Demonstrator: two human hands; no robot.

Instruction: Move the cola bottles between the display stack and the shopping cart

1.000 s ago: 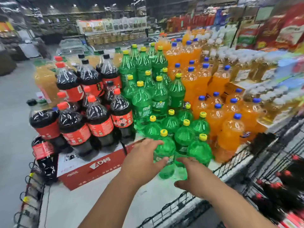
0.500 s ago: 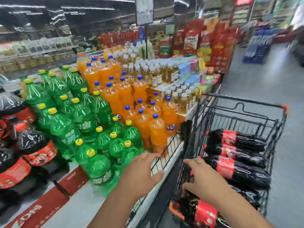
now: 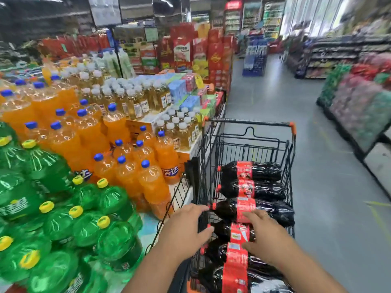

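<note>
Our left hand (image 3: 186, 231) nearest, over left wall of cart (image 3: 247, 123): fingers spread, loose, gripping nothing. Our right hand (image 3: 266, 235) inside cart, fingers straight, laid across red labels, no grip; contact we cannot tell. Cart holds cola bottles (image 3: 264, 172) on their sides in a row, caps pointing left. Left of cart, display: green bottles (image 3: 114, 199) upright, orange bottles (image 3: 84, 132) behind them, pale yellow bottles (image 3: 135, 102) farther back.

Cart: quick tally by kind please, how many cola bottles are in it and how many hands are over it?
Cola bottles lying in the cart: 6, nearest ones blurred
Hands over it, left hand and right hand: 2
Total: 8
</note>
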